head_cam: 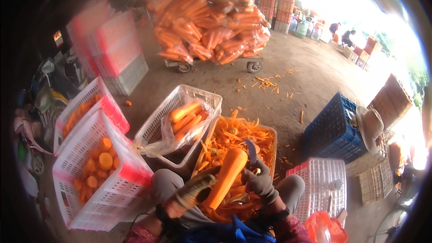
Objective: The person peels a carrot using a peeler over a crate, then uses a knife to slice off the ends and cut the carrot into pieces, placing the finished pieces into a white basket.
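Note:
A large carrot (pixel 226 175), thick end up, is tilted over a crate of carrot peelings (pixel 233 128) between my knees. My left hand (pixel 195 189), in a worn work glove, grips the carrot from its left side. My right hand (pixel 262 184), in a grey glove, is closed around the handle of a knife with a curved blade (pixel 250 150). The blade points up, close beside the carrot's thick end. To the left of the peelings, a clear plastic bag of carrots (pixel 187 119) sits in a white plastic crate (pixel 153 131).
At my left, a white-and-pink crate (pixel 130 189) contains cut carrots (pixel 101 165). Bagged carrots (pixel 212 23) are heaped on a wheeled cart (pixel 219 60) ahead. To the right are a blue crate (pixel 324 128), a hat (pixel 371 126) and an upturned white crate (pixel 320 179). People sit far off.

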Action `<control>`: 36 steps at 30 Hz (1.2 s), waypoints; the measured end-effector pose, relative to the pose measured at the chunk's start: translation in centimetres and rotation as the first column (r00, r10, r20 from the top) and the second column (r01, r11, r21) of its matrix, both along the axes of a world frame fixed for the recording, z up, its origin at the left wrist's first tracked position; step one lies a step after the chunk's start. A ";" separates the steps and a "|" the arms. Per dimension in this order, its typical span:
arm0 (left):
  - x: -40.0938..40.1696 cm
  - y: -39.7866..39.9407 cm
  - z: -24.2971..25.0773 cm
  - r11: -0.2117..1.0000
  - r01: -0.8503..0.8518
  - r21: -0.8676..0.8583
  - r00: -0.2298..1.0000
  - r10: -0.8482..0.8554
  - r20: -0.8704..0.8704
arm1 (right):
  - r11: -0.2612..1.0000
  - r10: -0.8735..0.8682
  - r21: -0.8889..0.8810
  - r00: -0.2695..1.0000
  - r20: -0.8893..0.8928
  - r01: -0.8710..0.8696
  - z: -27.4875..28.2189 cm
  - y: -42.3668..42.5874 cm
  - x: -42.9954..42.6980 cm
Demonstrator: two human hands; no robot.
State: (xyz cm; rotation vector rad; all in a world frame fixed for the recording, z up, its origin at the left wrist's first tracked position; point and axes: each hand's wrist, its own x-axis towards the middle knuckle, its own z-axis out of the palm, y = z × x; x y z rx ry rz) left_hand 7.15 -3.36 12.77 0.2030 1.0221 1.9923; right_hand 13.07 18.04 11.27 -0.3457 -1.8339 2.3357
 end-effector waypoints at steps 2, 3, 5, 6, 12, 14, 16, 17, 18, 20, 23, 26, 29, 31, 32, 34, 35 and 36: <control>-0.5 0.9 -2.8 0.978 0.049 -0.203 0.936 -0.116 -0.334 | 0.870 0.031 0.482 0.966 -0.258 0.101 0.6 -1.2 0.3; -0.4 1.3 -2.5 0.978 0.032 -0.208 0.938 -0.101 -0.330 | 0.690 0.051 0.666 0.899 -0.435 0.283 0.0 -1.5 0.7; -0.2 1.8 -1.4 0.976 0.000 -0.219 0.944 -0.073 -0.323 | 0.540 0.012 0.756 0.895 -0.446 0.369 -0.4 -1.3 1.2; -0.2 1.7 -2.0 0.973 0.009 -0.230 0.930 -0.093 -0.355 | 0.478 -0.001 0.777 0.885 -0.466 0.409 -0.4 -1.3 1.3; 0.5 1.0 0.1 0.950 0.103 -0.296 0.919 -0.205 -0.336 | 0.270 0.016 0.858 0.889 -0.457 0.436 -0.1 -1.1 1.4; 0.8 0.6 0.6 0.933 0.150 -0.328 0.934 -0.243 -0.264 | 0.222 0.026 0.865 0.883 -0.468 0.451 -0.1 -1.0 1.3; 1.3 -0.1 0.5 0.916 0.185 -0.357 0.950 -0.259 -0.173 | 0.210 0.038 0.873 0.889 -0.457 0.440 -0.2 -1.2 1.4; 1.6 -0.4 0.8 0.914 0.196 -0.356 0.951 -0.266 -0.159 | 0.222 0.044 0.879 0.896 -0.442 0.422 -0.4 -1.4 1.5; 2.0 -0.8 1.1 0.910 0.210 -0.358 0.951 -0.275 -0.139 | 0.235 0.046 0.885 0.905 -0.422 0.401 -0.7 -1.7 1.7; 1.9 -1.0 0.3 0.906 0.114 -0.406 0.901 -0.267 -0.341 | 0.295 0.066 0.871 0.900 -0.430 0.394 -1.8 -1.9 1.6; 1.1 -1.7 0.5 0.750 -0.076 -0.657 0.688 -0.438 -0.579 | 0.324 0.058 0.877 0.918 -0.391 0.353 -4.6 -2.6 1.7; 2.5 -2.7 -0.6 0.914 0.196 -0.354 0.909 -0.304 -0.283 | 0.339 0.052 0.898 0.948 -0.315 0.279 -4.7 -3.3 1.8; 2.4 -2.7 -1.2 0.922 0.165 -0.349 0.883 -0.296 -0.364 | 0.331 0.076 0.926 0.973 -0.217 0.181 -5.1 -3.2 1.4; 2.5 -1.6 0.4 0.791 -0.249 -0.559 0.197 -0.524 -0.829 | 0.109 0.284 0.896 0.877 0.387 -0.430 -3.7 -2.4 1.2; 2.2 -0.7 0.9 0.869 -0.229 -0.440 0.243 -0.386 -0.890 | 0.230 0.300 0.969 0.954 0.013 -0.086 -8.2 -1.9 2.3; 1.6 -0.1 0.7 0.864 -0.299 -0.405 0.351 -0.296 -0.889 | 0.316 0.168 0.924 0.945 -0.279 0.217 -11.7 -1.0 2.6; 0.9 -1.2 0.3 0.779 -0.336 -0.529 0.401 -0.390 -0.829 | 0.319 0.005 0.929 0.980 -0.200 0.188 -10.5 -2.4 2.5; 0.8 -2.1 0.1 0.693 -0.388 -0.607 0.416 -0.456 -0.787 | 0.338 -0.006 0.924 0.983 -0.186 0.177 -8.2 -2.7 1.5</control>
